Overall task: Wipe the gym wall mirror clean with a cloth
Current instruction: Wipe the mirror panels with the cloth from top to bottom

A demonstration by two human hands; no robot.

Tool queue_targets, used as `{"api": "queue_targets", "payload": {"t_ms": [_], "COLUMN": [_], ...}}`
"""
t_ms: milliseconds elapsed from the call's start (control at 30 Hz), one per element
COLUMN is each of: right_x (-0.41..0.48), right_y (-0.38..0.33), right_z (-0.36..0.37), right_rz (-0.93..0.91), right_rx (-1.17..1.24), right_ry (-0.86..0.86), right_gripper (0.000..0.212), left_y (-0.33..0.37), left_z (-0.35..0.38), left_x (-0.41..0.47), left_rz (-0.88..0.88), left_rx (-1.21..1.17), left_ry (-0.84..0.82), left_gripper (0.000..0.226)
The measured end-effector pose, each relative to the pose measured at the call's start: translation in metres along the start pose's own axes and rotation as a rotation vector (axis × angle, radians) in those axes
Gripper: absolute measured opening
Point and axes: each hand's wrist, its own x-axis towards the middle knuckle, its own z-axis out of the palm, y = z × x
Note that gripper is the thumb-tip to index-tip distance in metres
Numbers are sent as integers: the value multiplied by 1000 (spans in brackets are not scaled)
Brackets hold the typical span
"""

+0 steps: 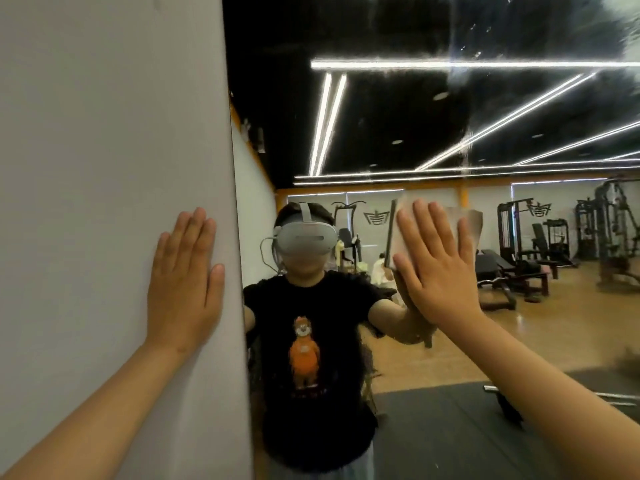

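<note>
Pins cloth (pixel 465 221) flat against mirror (pixel 540 317) under right hand (pixel 437 268), grip spread open, with streaks (pixel 462 109) above and rightward; braces left hand (pixel 183 282), likewise spread, on wall (pixel 104 133) at left.

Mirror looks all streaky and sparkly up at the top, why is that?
Head view: long white ceiling lights reflect in the big glass wall mirror, and smears near its top right scatter that glare into streaks; the pale folded cloth under the right hand looks blurred; the white wall's edge bows, a wide-lens effect.
</note>
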Motion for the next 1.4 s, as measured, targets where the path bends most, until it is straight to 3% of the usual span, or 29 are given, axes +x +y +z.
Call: {"api": "queue_targets", "payload": {"t_ms": [200, 533, 867, 1133, 1400], "right_x": [-27, 37, -13, -87, -182], "right_y": [-47, -177, -169, -159, -163], "right_z": [13, 31, 47, 73, 95], "right_rz": [138, -164, -349, -486, -453], "right_rx": [51, 0, 21, -13, -72], "right_ry": [19, 26, 77, 158, 77], "right_gripper": [63, 61, 60, 60, 66], "left_y": [-8, -10, 5, 43, 49], "left_z": [11, 14, 16, 51, 80], "left_x": [-68, -71, -85, -163, -250], "left_rz": [-22, 2, -29, 9, -63], "left_rx": [43, 19, -20, -105, -104], "left_ry": [-15, 1, 59, 97, 230], "left_gripper": [63, 63, 60, 63, 68]}}
